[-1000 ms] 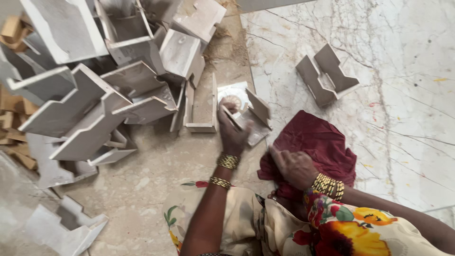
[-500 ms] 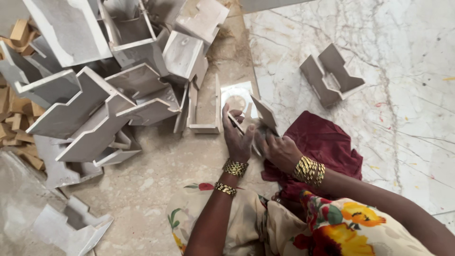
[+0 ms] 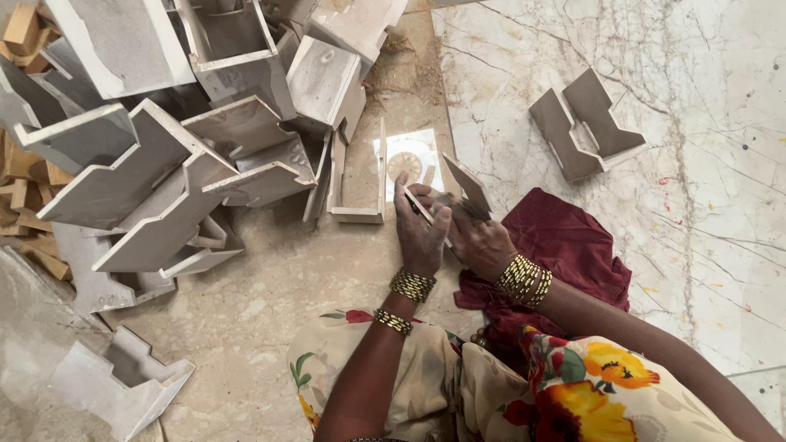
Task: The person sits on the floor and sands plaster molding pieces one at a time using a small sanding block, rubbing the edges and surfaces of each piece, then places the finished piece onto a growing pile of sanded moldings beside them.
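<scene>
My left hand (image 3: 420,232) and my right hand (image 3: 479,241) meet over a small pale stone bracket piece (image 3: 468,187), both gripping it just above the floor. Its stepped plate sticks up beyond my fingers. Under it lies a square white tile with a round brown motif (image 3: 407,155). A dark red cloth (image 3: 565,245) lies bunched beneath my right wrist. Gold bangles ring both wrists.
A heap of several grey stepped stone brackets (image 3: 164,164) fills the upper left. One U-shaped piece (image 3: 358,188) stands just left of my hands. A finished pair (image 3: 585,123) rests on the marble floor at the right. Wooden blocks (image 3: 20,33) lie at far left.
My right hand has come off the red cloth and moved up left to join my left hand on the small stone piece. The view has shifted slightly.
</scene>
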A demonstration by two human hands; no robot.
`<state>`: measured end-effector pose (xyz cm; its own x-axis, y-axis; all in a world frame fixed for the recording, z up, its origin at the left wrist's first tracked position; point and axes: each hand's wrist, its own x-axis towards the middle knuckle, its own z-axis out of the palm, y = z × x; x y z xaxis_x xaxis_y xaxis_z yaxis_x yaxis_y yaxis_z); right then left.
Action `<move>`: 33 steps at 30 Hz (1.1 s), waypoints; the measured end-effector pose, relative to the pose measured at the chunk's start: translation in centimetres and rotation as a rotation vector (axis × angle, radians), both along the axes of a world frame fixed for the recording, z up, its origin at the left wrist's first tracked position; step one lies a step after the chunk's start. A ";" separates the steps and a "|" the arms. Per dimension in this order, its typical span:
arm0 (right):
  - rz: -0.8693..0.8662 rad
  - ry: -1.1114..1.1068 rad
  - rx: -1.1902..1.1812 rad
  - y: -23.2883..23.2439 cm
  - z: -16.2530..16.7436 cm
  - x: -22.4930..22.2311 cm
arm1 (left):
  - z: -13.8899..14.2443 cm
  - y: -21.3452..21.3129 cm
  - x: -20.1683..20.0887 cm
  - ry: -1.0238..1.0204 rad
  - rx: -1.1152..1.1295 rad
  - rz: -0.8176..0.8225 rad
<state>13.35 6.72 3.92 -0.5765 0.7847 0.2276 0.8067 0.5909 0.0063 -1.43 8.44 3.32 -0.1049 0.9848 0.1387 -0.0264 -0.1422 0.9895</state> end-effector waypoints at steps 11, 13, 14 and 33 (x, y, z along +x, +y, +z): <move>-0.104 -0.219 -0.210 -3.6 -3.0 2.3 | -0.9 -0.7 0.5 0.212 0.120 -0.088; -0.109 -0.198 -0.109 -5.1 -1.4 3.1 | -1.3 -0.1 0.4 0.188 0.129 -0.079; -0.140 -0.246 -0.172 -5.7 -0.4 3.6 | -1.4 0.2 0.4 0.172 0.138 -0.070; -0.586 1.096 -0.683 -0.5 10.2 14.2 | 5.3 4.5 9.6 1.376 -0.229 -0.350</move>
